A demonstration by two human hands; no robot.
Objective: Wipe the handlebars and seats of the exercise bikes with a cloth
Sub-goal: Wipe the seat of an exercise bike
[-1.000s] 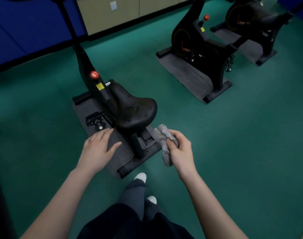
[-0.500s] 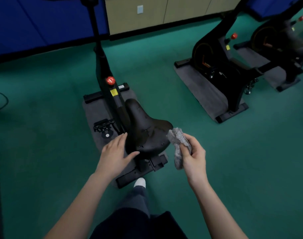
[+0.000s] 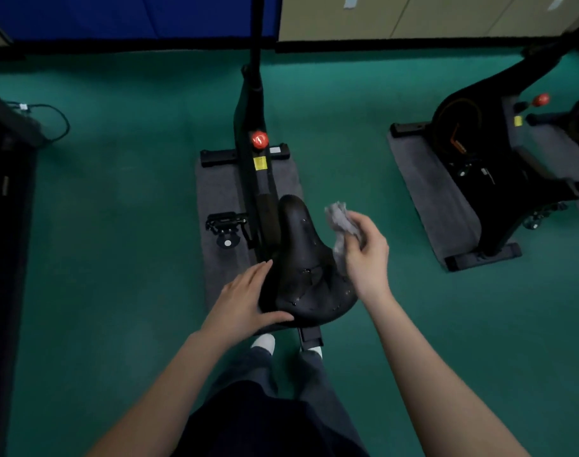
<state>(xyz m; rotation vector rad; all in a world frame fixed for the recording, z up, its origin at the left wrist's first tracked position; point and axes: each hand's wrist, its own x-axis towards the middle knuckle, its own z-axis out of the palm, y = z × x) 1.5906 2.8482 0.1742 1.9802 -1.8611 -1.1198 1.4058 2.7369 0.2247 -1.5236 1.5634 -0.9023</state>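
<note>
The left hand (image 3: 245,298) lies flat, fingers straight, the right hand (image 3: 367,255) pinching the cloth (image 3: 342,221)

Open green floor (image 3: 116,258) on both sides of the seat (image 3: 301,265), upright frame post (image 3: 253,103) just ahead, second bike (image 3: 479,166) well right.

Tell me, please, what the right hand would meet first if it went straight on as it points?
Probably the seat, at its narrow front, cloth first; depth is unclear, so the right hand may pass above.

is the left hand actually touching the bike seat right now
Touching. The head view shows the left hand flat against the left side of the seat, with its thumb lying across the rear edge.
</note>
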